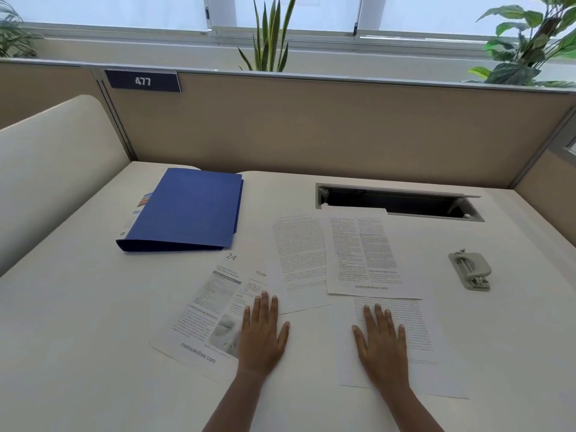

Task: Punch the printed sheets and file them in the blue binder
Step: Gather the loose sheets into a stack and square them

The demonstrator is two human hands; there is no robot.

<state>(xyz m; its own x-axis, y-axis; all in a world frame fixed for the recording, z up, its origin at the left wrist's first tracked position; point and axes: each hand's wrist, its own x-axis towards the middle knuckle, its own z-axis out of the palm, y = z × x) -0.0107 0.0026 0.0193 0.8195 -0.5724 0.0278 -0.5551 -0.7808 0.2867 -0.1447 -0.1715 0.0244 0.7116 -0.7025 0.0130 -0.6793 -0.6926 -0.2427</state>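
A closed blue binder [190, 210] lies at the back left of the white desk [78, 322]. Several printed sheets are spread loose across the middle: one with a picture at the front left [202, 310], two overlapping ones further back [299, 254] [363, 254], and one at the front right [417, 328]. My left hand [261, 335] rests flat, palm down, on the right edge of the picture sheet. Flat on the front right sheet lies my right hand [381, 341]. A grey hole punch [470, 271] stands at the right, apart from the sheets.
An open cable slot [402, 202] is set into the desk behind the sheets. A beige partition [311, 129] with a "477" plate [142, 81] closes the back, and a curved cream divider [53, 169] the left. Plants [268, 35] stand behind the partition.
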